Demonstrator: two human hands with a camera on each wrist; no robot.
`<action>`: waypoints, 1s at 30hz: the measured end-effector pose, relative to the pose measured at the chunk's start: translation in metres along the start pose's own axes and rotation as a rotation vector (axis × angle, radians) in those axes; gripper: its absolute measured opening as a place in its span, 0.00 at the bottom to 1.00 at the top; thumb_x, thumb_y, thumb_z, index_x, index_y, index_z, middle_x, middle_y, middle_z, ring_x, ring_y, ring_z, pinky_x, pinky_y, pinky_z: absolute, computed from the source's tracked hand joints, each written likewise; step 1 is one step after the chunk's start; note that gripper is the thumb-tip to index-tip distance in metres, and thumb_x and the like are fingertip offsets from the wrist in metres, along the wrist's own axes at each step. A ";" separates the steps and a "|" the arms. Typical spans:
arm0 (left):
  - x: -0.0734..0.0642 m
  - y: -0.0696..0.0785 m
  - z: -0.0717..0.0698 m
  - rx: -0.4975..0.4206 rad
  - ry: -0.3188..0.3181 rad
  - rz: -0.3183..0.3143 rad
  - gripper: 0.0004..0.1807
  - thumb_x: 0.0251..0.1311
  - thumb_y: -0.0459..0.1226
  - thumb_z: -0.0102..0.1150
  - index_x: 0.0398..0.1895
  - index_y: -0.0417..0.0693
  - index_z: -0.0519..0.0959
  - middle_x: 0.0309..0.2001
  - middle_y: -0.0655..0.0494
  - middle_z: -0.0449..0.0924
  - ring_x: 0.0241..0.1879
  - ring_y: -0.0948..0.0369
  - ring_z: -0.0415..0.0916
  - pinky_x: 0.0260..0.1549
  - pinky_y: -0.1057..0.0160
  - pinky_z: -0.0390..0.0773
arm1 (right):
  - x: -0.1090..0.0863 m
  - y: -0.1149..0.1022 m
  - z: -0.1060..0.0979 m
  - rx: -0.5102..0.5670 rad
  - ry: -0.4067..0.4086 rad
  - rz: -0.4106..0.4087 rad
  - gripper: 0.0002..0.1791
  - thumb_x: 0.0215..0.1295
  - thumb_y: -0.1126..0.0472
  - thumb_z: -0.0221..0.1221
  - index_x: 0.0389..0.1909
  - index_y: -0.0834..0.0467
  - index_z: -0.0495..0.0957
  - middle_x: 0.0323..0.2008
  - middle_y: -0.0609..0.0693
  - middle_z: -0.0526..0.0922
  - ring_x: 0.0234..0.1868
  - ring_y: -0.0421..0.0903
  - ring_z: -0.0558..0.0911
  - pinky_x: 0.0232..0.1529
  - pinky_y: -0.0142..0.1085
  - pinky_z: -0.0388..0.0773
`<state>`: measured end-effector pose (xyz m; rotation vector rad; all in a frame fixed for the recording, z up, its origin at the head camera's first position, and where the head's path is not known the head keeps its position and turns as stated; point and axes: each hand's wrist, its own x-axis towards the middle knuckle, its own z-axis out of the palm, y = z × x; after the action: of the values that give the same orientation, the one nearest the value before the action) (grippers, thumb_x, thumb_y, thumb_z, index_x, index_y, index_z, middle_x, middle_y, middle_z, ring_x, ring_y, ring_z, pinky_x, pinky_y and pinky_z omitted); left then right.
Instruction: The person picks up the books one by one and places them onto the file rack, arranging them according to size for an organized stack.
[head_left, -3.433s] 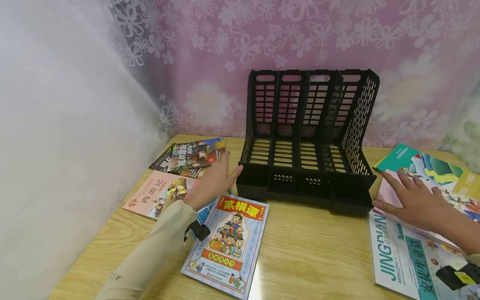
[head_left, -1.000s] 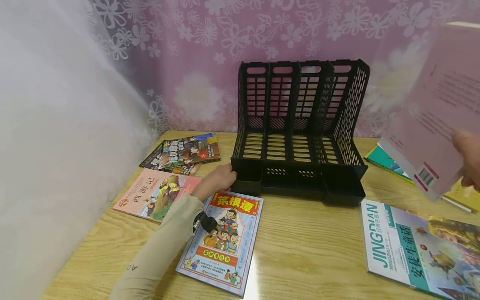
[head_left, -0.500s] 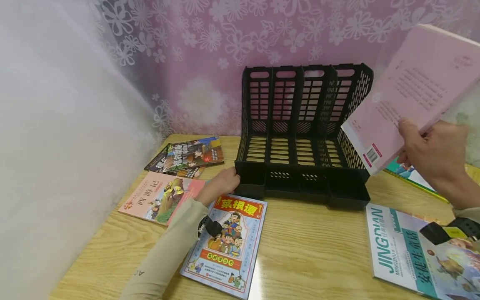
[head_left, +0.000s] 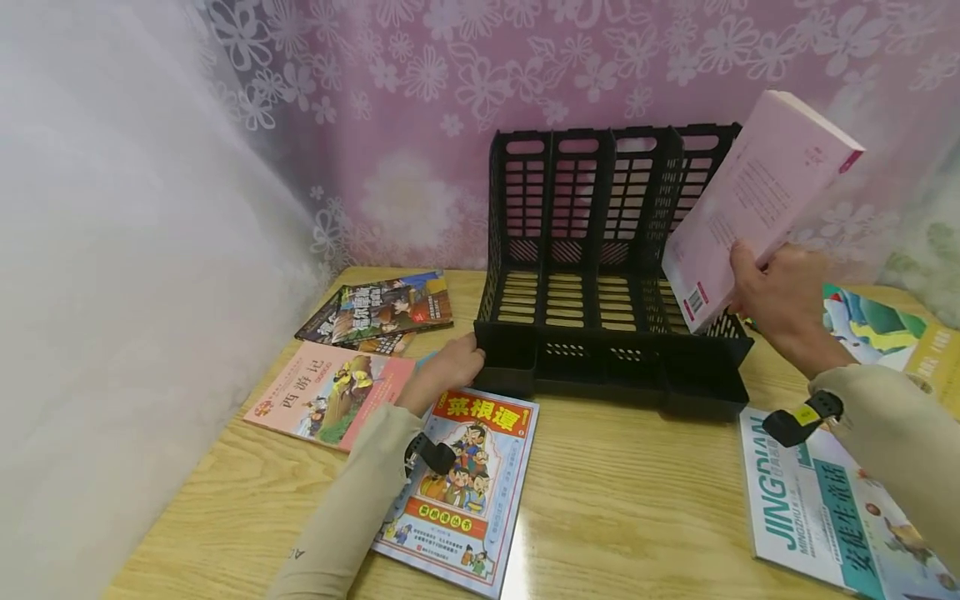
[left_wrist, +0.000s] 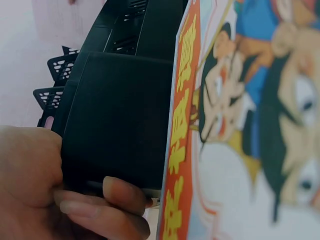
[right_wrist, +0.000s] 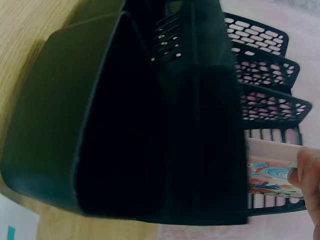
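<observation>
A black file rack (head_left: 596,362) with slotted walls and upright dividers stands against the back cloth. My left hand (head_left: 452,365) grips its left front corner; in the left wrist view the fingers (left_wrist: 102,215) curl at the front tray's edge. My right hand (head_left: 783,296) holds a thick pink book (head_left: 750,192) by its side, thumb on the back cover. The book leans to the right, its lower end inside the rightmost compartment. The right wrist view shows the book's illustrated front (right_wrist: 272,177) beyond the rack's front wall, with part of the hand at the edge.
A blue-bordered comic book (head_left: 457,492) lies below my left wrist. Left of it are a pink book (head_left: 322,392) and a pile of dark comics (head_left: 382,312). On the right lie a white-and-teal book (head_left: 817,508) and a green-and-yellow book (head_left: 877,325).
My right hand has lifted the pink book from the right-hand books and carried it left to the rack's rightmost compartment. My left hand's fingers have closed on the rack's corner.
</observation>
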<state>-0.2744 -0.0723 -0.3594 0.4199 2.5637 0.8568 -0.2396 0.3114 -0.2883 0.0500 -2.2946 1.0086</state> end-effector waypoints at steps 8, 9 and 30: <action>0.000 0.000 -0.001 0.030 0.009 -0.005 0.29 0.74 0.38 0.30 0.74 0.34 0.49 0.76 0.40 0.43 0.22 0.58 0.69 0.41 0.57 0.71 | 0.005 0.014 0.017 -0.060 0.031 -0.033 0.26 0.69 0.54 0.46 0.59 0.69 0.73 0.51 0.69 0.79 0.42 0.72 0.80 0.21 0.22 0.73; 0.001 0.000 -0.001 0.027 0.007 -0.004 0.29 0.74 0.38 0.30 0.74 0.34 0.49 0.76 0.40 0.42 0.23 0.57 0.70 0.42 0.57 0.71 | 0.006 0.015 0.020 -0.075 0.042 -0.042 0.26 0.69 0.54 0.46 0.56 0.71 0.75 0.49 0.70 0.80 0.41 0.72 0.80 0.22 0.21 0.72; -0.001 0.000 0.003 -0.010 -0.017 -0.007 0.30 0.75 0.39 0.30 0.75 0.34 0.45 0.72 0.36 0.52 0.16 0.60 0.62 0.43 0.56 0.70 | 0.016 0.030 0.015 -0.164 -0.249 0.045 0.28 0.67 0.53 0.49 0.47 0.80 0.72 0.37 0.78 0.79 0.19 0.57 0.82 0.14 0.41 0.76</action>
<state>-0.2721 -0.0712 -0.3611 0.4137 2.5434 0.8598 -0.2684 0.3262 -0.3066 0.0592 -2.6086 0.8734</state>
